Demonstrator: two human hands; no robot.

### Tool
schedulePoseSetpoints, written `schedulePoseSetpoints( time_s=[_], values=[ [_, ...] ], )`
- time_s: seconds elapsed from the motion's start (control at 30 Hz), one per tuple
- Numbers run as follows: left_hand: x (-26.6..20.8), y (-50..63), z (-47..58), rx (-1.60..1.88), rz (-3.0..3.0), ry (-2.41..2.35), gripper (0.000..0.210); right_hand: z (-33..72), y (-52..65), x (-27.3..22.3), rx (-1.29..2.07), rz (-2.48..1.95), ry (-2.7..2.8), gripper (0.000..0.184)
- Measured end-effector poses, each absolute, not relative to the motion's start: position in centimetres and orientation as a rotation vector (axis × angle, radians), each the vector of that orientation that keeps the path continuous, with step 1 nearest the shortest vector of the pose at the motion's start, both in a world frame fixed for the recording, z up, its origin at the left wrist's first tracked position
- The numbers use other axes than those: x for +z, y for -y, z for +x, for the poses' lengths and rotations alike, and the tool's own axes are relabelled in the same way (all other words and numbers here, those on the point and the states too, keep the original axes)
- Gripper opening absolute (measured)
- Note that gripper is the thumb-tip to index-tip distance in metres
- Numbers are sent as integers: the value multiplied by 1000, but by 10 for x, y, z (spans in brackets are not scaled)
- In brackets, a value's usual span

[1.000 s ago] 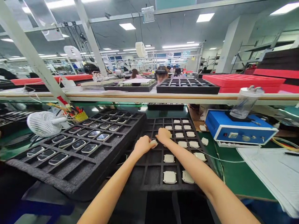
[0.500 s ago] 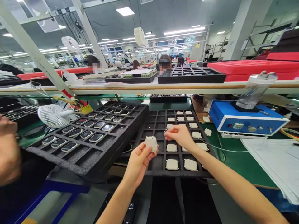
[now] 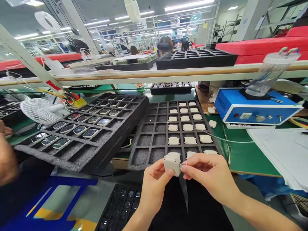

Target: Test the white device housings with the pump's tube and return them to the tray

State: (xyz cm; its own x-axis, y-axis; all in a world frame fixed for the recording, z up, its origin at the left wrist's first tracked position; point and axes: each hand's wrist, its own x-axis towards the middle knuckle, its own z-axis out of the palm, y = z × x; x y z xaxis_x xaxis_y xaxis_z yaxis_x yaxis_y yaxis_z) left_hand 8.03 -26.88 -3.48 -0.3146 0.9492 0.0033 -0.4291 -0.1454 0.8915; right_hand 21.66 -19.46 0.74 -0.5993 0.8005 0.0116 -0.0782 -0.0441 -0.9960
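My left hand (image 3: 155, 181) grips a white square casing (image 3: 172, 163) with rounded corners, thumb across its face, above the near edge of a black foam tray (image 3: 138, 165). At the casing's right edge, my right hand (image 3: 209, 173) pinches a small silvery piece (image 3: 182, 166) between thumb and fingertips. The piece is too small to name and appears to touch the casing. Similar white casings (image 3: 190, 140) sit in the right-hand columns of the tray, partly hidden by my hands at the near end.
To the left, another black foam tray (image 3: 109, 136) holds watch-like pieces with dark screens. A white fan (image 3: 39, 110) stands beyond it. A blue machine (image 3: 257, 107) and papers (image 3: 281, 154) are at right, with a thin pale tube (image 3: 231, 141) crossing the tray. A co-worker's arm (image 3: 7, 157) shows at far left.
Both hands have come nearer and to the right. My right hand, previously apart over the tray, has met the casing's edge. The view has tilted down.
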Motion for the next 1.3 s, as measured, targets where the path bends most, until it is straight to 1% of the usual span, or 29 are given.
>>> schedulePoseSetpoints(
  time_s=[0.17, 0.27, 0.43, 0.57, 0.73, 0.87, 0.93, 1.0, 1.03, 1.07, 1.1, 1.13, 1.17, 1.23, 1.3],
  values=[
    [-34, 269, 79, 1634, 790, -1041, 16, 220, 192, 8, 1960, -766, 1538, 13],
    [-31, 268, 81, 1579, 765, -979, 16, 219, 186, 2, 2008, -728, 1539, 18],
    [-31, 268, 86, 1383, 683, -808, 23, 218, 176, -6, 2021, -399, 1677, 44],
    [-34, 266, 88, 1327, 580, -758, 25, 218, 176, -6, 2157, -246, 1677, 48],
    [-33, 264, 89, 1311, 609, -832, 25, 221, 178, -7, 2133, -214, 1563, 50],
    [-18, 257, 98, 1287, 760, -934, 21, 233, 172, -10, 2154, -78, 1452, 50],
    [-7, 242, 105, 1190, 901, -986, 18, 245, 165, -13, 2116, -72, 1390, 55],
    [3, 214, 110, 1097, 1067, -1054, 20, 262, 156, -21, 1989, -182, 1293, 60],
    [7, 195, 111, 1078, 1151, -1106, 25, 271, 151, -26, 1907, -293, 1208, 57],
    [9, 172, 111, 1107, 1219, -1183, 32, 281, 146, -33, 1812, -421, 1091, 49],
    [10, 147, 111, 1110, 1308, -1263, 38, 291, 142, -41, 1728, -568, 943, 34],
    [9, 121, 111, 1100, 1423, -1379, 39, 301, 137, -50, 1653, -693, 783, 21],
    [7, 94, 110, 1044, 1549, -1515, 39, 310, 132, -59, 1578, -762, 635, 15],
    [-1, 43, 111, 1002, 1611, -1614, 37, 325, 125, -74, 1499, -828, 465, 18],
    [-12, 3, 117, 925, 1673, -1684, 32, 335, 121, -83, 1473, -861, 382, 28]
  ],
)
